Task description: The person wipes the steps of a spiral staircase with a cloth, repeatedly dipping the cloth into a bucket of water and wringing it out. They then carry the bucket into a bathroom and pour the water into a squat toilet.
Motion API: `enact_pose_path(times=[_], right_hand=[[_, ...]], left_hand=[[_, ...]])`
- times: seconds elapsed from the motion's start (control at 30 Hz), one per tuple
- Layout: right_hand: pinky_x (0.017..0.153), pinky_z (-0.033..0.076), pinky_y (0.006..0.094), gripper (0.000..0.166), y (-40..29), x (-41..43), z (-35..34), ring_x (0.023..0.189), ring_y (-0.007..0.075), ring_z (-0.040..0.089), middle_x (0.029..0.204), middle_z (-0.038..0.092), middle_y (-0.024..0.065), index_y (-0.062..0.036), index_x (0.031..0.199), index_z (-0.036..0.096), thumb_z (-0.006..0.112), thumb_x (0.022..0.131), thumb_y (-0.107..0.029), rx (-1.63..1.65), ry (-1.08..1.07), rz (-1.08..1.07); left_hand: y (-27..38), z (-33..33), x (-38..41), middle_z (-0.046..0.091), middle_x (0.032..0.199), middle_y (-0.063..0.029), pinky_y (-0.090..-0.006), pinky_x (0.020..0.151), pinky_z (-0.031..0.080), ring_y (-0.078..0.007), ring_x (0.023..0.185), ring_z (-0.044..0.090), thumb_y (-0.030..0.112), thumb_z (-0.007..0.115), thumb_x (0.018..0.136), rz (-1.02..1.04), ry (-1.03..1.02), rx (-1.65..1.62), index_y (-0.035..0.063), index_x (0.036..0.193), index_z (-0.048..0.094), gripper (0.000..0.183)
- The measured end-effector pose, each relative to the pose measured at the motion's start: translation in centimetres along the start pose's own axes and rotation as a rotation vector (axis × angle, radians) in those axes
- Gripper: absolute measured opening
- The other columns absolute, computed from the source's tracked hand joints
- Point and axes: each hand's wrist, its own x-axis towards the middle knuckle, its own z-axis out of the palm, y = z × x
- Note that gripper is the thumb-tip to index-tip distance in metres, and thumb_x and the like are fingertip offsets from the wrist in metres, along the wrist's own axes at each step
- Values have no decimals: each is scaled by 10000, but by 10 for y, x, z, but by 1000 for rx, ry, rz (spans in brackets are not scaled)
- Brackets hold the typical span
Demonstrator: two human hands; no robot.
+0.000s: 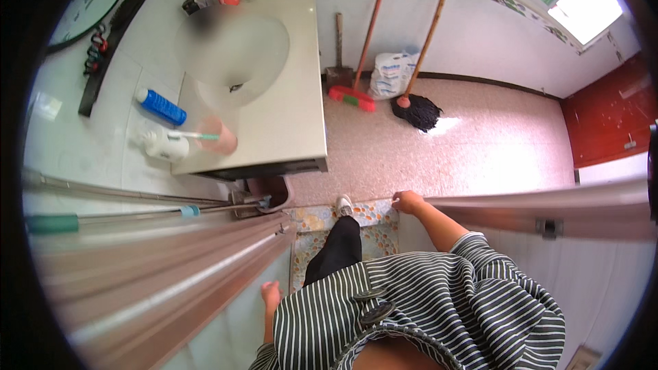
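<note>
My left hand [271, 293] hangs low beside my striped shirt, close to the door frame; its fingers look loosely curled and hold nothing that I can see. My right hand [408, 202] is forward at the right edge of the doorway, near the end of a panel, its fingers partly bent and no object visible in them. One foot in a white shoe [344, 206] stands on the pebble-patterned threshold [378, 213] between the hands.
Ahead left is a washbasin counter [303, 72] with a pink cup [221, 136], a white bottle [167, 145] and a blue bottle [162, 107]. A bin [285, 192] stands under it. Against the wall are a dustpan [339, 74], a red broom [352, 98], a white bag [390, 74] and a black mop [419, 113].
</note>
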Motion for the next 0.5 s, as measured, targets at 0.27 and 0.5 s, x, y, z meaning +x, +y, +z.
enact_pose_path(times=[0.27,0.5], right_hand=[[811,446,414,332,9,66,-148,962,331,544,1012,590,141,-96,970,606,561,755,-345,-5,57,118],[836,441,404,328,-2,150,-234,1024,303,521,1052,580,120,-123,1008,597,573,751,-326,-247,23,0]], left_hand=[[69,63,19,544,768,-57,-278,400,362,-144,545,519,179,588,771,-28,-41,-43,66,988,476,269],[109,128,26,545,727,-54,-299,404,363,-155,539,519,188,571,781,-42,-64,-150,69,933,501,205]])
